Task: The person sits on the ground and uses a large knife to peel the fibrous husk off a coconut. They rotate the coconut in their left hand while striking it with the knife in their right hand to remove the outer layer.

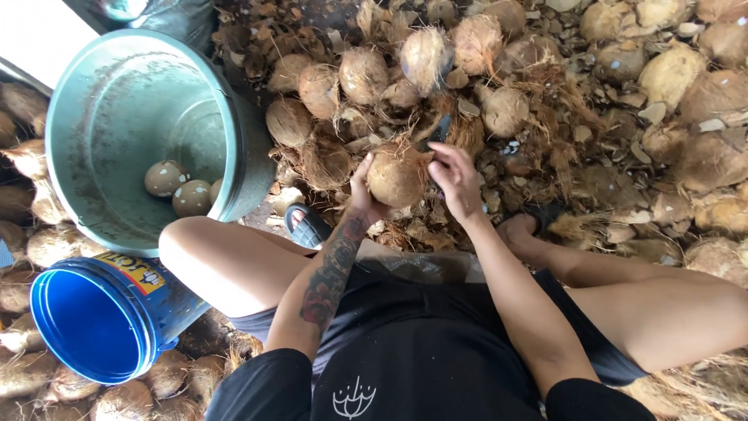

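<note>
A seated person's left hand (361, 189) cups a round, brown, fibre-covered coconut (396, 174), its tufted end pointing up-right, away from the body. The right hand (454, 181) is clenched around a dark-bladed knife (439, 131), the blade angled away over the coconut. Left of the coconut stands a large grey-green plastic tub (93, 140) holding peeled coconuts (179, 189).

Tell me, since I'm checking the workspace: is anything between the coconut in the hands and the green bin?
Nothing visible blocks it. The coconut sits in the left hand, with the right hand beside it; the green bin stands open to the left, past loose husk.
</note>
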